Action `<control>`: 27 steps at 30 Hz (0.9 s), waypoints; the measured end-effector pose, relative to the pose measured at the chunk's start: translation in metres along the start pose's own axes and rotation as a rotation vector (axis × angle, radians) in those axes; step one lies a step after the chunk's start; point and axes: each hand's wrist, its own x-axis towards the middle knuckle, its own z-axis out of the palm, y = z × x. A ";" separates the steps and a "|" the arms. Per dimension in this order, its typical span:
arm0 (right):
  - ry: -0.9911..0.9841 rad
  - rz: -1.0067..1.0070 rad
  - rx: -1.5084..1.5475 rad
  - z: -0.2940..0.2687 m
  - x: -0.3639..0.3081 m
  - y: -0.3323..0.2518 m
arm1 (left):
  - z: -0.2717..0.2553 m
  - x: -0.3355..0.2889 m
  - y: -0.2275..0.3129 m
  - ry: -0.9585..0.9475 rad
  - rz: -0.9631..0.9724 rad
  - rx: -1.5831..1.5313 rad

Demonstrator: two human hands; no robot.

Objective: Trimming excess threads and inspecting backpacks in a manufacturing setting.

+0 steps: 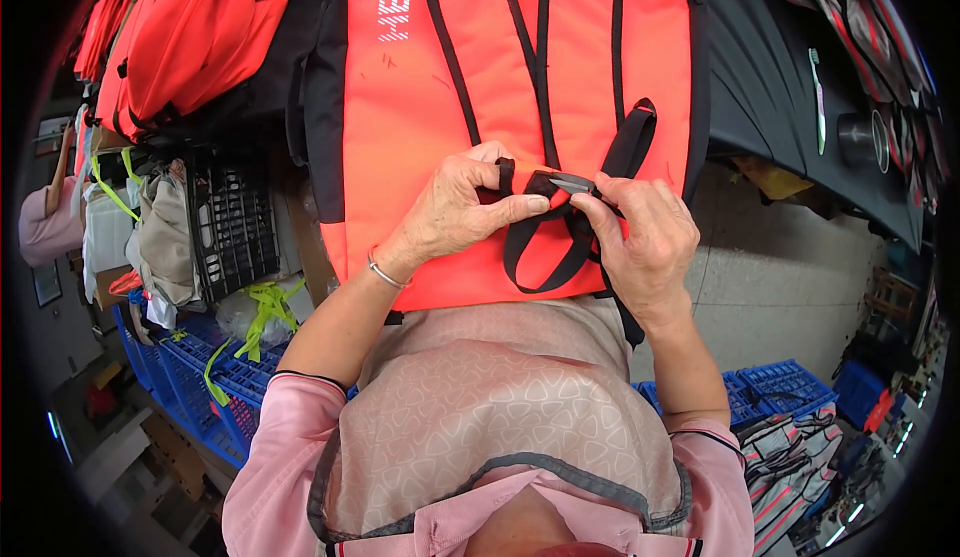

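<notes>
A bright orange-red backpack [420, 157] with black sides lies in front of me, its long black straps running down the panel. My left hand [465, 204] pinches a black webbing strap [540, 193] between thumb and fingers, near the bag's lower edge. Close beside it, my right hand [650, 232] closes its thumb and fingertips on a small dark grey buckle [573, 184] at that strap. Exactly how the webbing passes through the buckle is hidden by the fingers. One loop of webbing [632, 142] stands up above my right hand; another hangs below the buckle.
More orange-red bags [190, 37] are piled at the far left. Below them stand a black crate [235, 222] and blue plastic crates [190, 357]. On the dark-covered table [760, 87] at right lie a toothbrush [818, 102] and a dark mug [862, 142]. Another person's arm [60, 177] shows far left.
</notes>
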 end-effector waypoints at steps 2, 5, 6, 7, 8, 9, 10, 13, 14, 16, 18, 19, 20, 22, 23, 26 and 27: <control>0.001 -0.002 0.008 -0.001 0.000 0.000 | 0.000 0.000 -0.002 -0.008 -0.003 0.015; -0.070 0.156 0.155 -0.003 0.001 -0.001 | 0.000 -0.001 -0.005 -0.004 0.027 0.009; -0.072 0.177 0.182 -0.003 0.001 0.000 | 0.000 -0.001 -0.003 -0.010 0.015 0.014; -0.074 0.198 0.209 -0.002 0.000 0.000 | -0.001 -0.001 -0.002 -0.015 0.003 0.019; -0.076 0.198 0.210 -0.003 0.001 0.000 | -0.001 -0.001 0.000 -0.013 0.001 0.018; -0.116 0.228 0.218 -0.006 0.003 0.000 | -0.001 0.000 0.002 -0.018 -0.006 0.016; -0.156 0.257 0.227 -0.008 0.004 0.000 | -0.001 -0.001 0.002 -0.023 -0.012 0.013; -0.285 0.607 0.652 -0.013 0.009 0.002 | -0.001 0.000 0.001 -0.021 0.018 0.004; -0.287 0.608 0.653 -0.014 0.009 0.005 | -0.001 0.000 0.001 -0.020 0.017 0.003; -0.282 0.643 0.737 -0.013 0.008 0.010 | -0.002 -0.001 0.001 -0.037 0.003 0.002; -0.262 0.637 0.705 -0.013 0.009 0.006 | 0.000 -0.001 0.002 -0.031 0.003 -0.001; -0.270 0.559 0.616 -0.012 0.008 0.006 | 0.000 -0.001 0.002 -0.025 0.004 -0.003; -0.276 0.480 0.527 -0.012 0.008 0.005 | 0.000 0.000 0.002 -0.025 0.003 -0.003; -0.280 0.507 0.550 -0.011 0.009 0.004 | -0.001 0.000 0.003 -0.044 0.010 0.029; -0.282 0.533 0.572 -0.011 0.009 0.004 | -0.001 -0.001 0.003 -0.043 0.009 0.029; -0.190 0.686 0.769 -0.010 0.007 0.010 | 0.001 -0.001 0.005 -0.009 -0.008 -0.120; -0.171 0.709 0.727 -0.011 0.006 0.011 | 0.001 0.000 0.009 -0.011 -0.059 -0.154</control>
